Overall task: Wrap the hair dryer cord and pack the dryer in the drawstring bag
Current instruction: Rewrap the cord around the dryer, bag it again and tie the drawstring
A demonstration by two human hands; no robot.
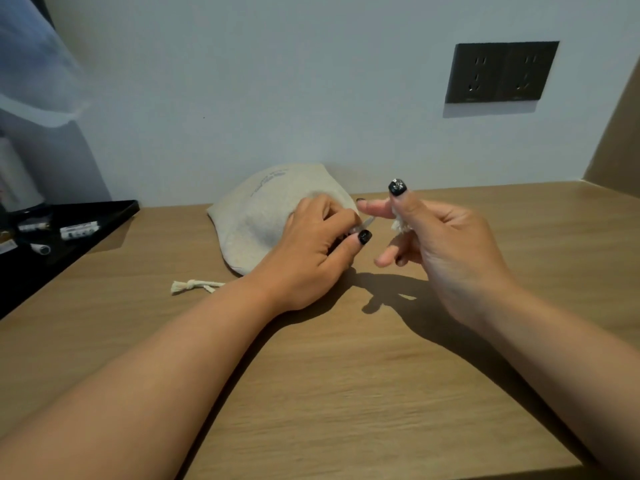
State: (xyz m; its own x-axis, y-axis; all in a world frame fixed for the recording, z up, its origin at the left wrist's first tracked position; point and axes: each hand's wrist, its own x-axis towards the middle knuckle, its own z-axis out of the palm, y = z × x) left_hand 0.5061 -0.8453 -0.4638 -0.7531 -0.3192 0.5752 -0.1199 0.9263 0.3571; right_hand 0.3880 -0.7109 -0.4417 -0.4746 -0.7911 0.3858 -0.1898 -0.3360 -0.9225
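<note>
A bulging beige drawstring bag (263, 209) lies on a wooden desk (346, 375) against the wall. The left hand (311, 251) grips its gathered mouth, fingers curled. The right hand (440, 244) pinches a cord end (400, 225). Another knotted cord end (194, 285) lies loose on the desk. A black tray (86, 216) sits far left.

Wooden desk (346, 375) fills lower frame; black tray (114, 211) at 9 o'clock holds small white tubes (79, 230); dark double socket (502, 71) on pale wall (277, 81) at 1 o'clock; translucent sheet (34, 64) at 10 o'clock; brown panel (616, 140) at 3 o'clock
</note>
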